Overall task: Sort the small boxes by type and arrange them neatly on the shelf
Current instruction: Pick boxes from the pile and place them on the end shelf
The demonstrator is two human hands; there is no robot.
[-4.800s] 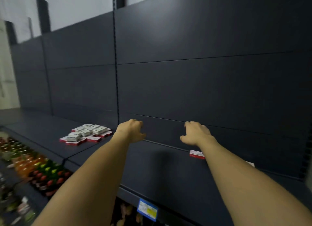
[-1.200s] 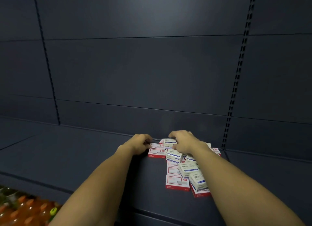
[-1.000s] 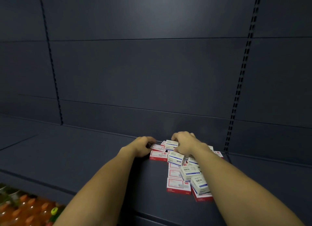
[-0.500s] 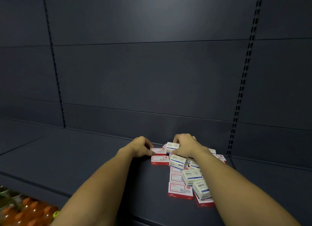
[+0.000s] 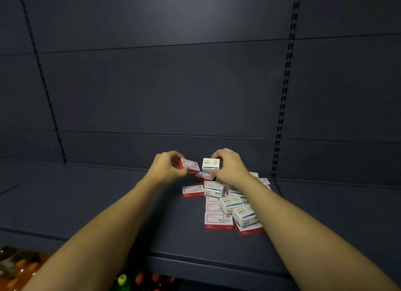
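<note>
A jumbled pile of small boxes (image 5: 225,203) lies on the dark shelf (image 5: 108,203), right of centre. Some are flat with red edges, others are white with blue print and sit on top. My left hand (image 5: 166,168) pinches a red-edged box (image 5: 189,165) and holds it lifted above the pile's far left end. Close beside it, my right hand (image 5: 230,167) grips a white and blue box (image 5: 210,165), also raised off the pile. A single red-edged box (image 5: 192,191) lies flat at the pile's left.
The shelf's dark back wall (image 5: 165,91) rises just behind the pile, with a slotted upright (image 5: 282,108) to the right. Bare shelf stretches to the left of the pile. Bottles with coloured caps (image 5: 23,266) stand on a lower level at bottom left.
I turned from another shelf section to this pile. Over the last second both hands, which rested on the pile's far end, each lifted a box: left a red-edged one, right a white and blue one.
</note>
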